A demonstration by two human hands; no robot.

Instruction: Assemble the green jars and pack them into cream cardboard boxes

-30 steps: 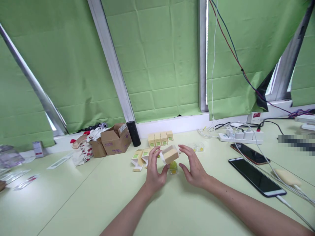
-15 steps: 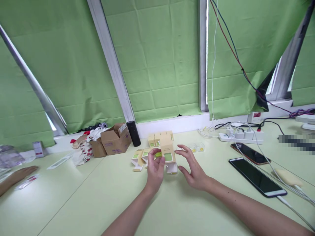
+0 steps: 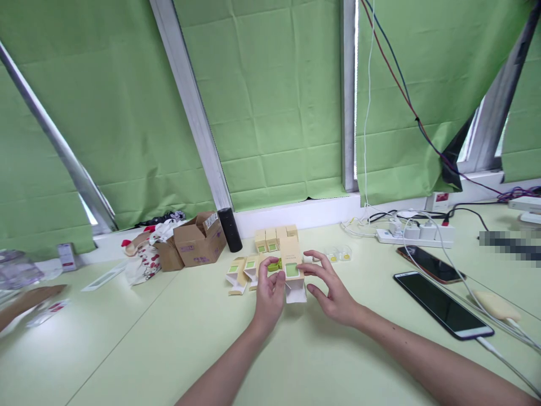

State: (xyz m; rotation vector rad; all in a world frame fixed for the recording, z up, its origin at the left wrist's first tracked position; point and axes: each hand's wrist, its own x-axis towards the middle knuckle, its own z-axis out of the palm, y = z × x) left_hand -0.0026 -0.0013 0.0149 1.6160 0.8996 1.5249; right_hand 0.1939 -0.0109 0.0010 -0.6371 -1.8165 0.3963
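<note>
A small beige carton point(image 3: 289, 251) with a lime-green window stands upright between my hands, its white lower flap folded outward at the bottom. My left hand point(image 3: 269, 293) is closed on the carton's left edge, thumb and fingers bent. Beside those fingers a bright green piece point(image 3: 274, 265) shows, partly hidden; I cannot tell whether it is held too. On the other side, my right hand point(image 3: 332, 293) has its fingers apart, one fingertip touching the carton's right edge and the thumb off it. Similar open cartons point(image 3: 238, 274) lie left of my left hand.
Several closed cartons point(image 3: 261, 239) stand in a row behind. Clear round cases point(image 3: 344, 252) sit to the right. Beyond are phones point(image 3: 442, 304), a power strip point(image 3: 414, 237) and cables. A cardboard box point(image 3: 200, 239), black cylinder point(image 3: 229, 230) and another person's hand point(image 3: 44, 294) are leftward.
The carton has shifted slightly right and its lower flap shows more squarely. My right fingers have come in against its edge. My left hand has moved slightly right with the carton.
</note>
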